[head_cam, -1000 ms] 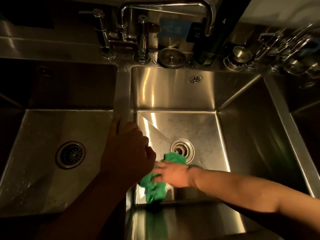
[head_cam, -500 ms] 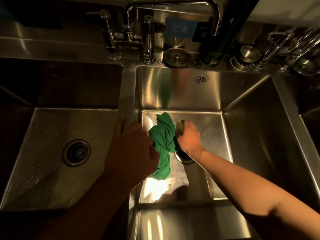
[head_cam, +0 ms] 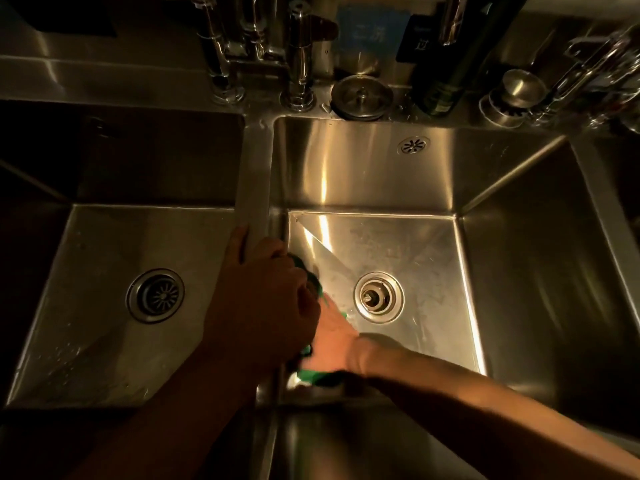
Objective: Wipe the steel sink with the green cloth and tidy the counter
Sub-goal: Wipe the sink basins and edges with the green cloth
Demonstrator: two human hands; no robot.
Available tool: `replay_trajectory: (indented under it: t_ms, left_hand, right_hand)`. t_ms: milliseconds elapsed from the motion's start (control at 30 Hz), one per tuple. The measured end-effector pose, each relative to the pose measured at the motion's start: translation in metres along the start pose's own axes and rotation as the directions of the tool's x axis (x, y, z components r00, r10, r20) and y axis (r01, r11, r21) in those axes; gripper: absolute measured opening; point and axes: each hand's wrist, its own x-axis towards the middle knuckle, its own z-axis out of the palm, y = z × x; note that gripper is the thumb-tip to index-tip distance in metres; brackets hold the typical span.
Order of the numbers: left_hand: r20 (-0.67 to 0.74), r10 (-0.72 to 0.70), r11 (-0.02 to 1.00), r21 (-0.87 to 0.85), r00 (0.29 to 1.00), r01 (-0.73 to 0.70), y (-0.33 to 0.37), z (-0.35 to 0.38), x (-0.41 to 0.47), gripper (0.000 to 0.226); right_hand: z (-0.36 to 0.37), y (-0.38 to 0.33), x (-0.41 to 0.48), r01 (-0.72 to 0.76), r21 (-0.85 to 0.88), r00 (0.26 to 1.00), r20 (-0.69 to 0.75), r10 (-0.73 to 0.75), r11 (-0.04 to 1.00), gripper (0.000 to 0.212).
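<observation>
Steel sink (head_cam: 381, 174), double-basin, is filling the view; the right basin, brushed and streaked with glare, is serving as reference, its open drain (head_cam: 378, 297) as the landmark

Left basin (head_cam: 104, 306) is lying beyond the divider ridge, well left of the drain, floor speckled with droplets, own strainer (head_cam: 155, 295) in place

Left hand (head_cam: 256, 296) is resting on the divider, left of the drain, fingers curled down over the ridge, thumb extended toward the back; whether it is gripping anything, cannot tell

Right hand (head_cam: 330, 341) is reaching in across the basin floor, just left of and nearer than the drain, palm down, fingers flattened and pressing on the green cloth (head_cam: 317, 375)

Cloth is showing bright green, crumpled, motion-blurred; mostly hidden under both hands, one bunch poking out at the near edge of the floor, a darker fold behind the left knuckles

Loose round stopper (head_cam: 362, 96) is sitting on the back ledge, far behind the drain, beside the tap bases (head_cam: 298, 95)

Small overflow grille (head_cam: 413, 145) is sitting on the back wall, behind the drain
</observation>
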Motion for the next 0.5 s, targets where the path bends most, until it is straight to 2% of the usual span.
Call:
replay_trajectory:
  t_ms: [33,100,167,233,267,300,367,400,467,500]
  left_hand:
    - [0.015,-0.002,1.000,0.009,1.000,0.002,0.000,0.000,0.000,0.020]
    - [0.047,-0.004,1.000,0.030,0.999,0.003,0.000,-0.001,0.001,0.021]
    - [0.071,-0.008,0.999,0.051,0.997,0.005,0.000,-0.002,0.002,0.024]
    - [0.072,-0.007,0.999,0.050,0.997,0.003,0.001,-0.003,0.002,0.024]
    - [0.060,-0.005,0.999,0.039,0.998,0.002,0.001,-0.004,0.002,0.023]
    - [0.043,-0.005,1.000,0.024,0.999,0.004,0.001,-0.004,0.001,0.022]
    - [0.012,-0.006,1.000,-0.008,1.000,0.006,0.002,-0.004,0.000,0.020]
    - [0.001,-0.006,1.000,-0.016,1.000,0.006,0.002,-0.004,0.000,0.020]
    - [-0.006,-0.008,1.000,-0.018,1.000,0.008,0.003,-0.004,-0.001,0.021]
    - [-0.006,-0.008,1.000,-0.020,1.000,0.008,0.003,-0.004,0.000,0.022]
  right_hand:
    - [0.006,0.000,-0.008,0.101,-0.120,0.989,0.122,-0.086,0.988,0.089]
    - [0.008,0.007,-0.025,0.315,-0.268,0.926,0.298,-0.233,0.910,0.056]
    - [0.005,0.021,-0.033,0.457,-0.391,0.881,0.323,-0.345,0.799,0.032]
    - [0.003,0.042,-0.035,0.505,-0.397,0.856,0.345,-0.385,0.766,0.035]
    - [0.001,0.050,-0.036,0.489,-0.442,0.864,0.364,-0.348,0.752,0.042]
    - [-0.002,0.055,-0.036,0.500,-0.525,0.864,0.358,-0.354,0.689,0.048]
    - [-0.011,0.066,-0.027,0.520,-0.421,0.840,0.411,-0.355,0.743,0.056]
    - [-0.023,0.071,-0.017,0.456,-0.361,0.866,0.389,-0.314,0.813,0.058]
    - [-0.045,0.087,0.011,0.223,-0.299,0.966,0.197,-0.169,0.928,0.063]
    - [-0.058,0.097,0.024,0.134,-0.319,0.987,0.133,-0.096,0.938,0.067]
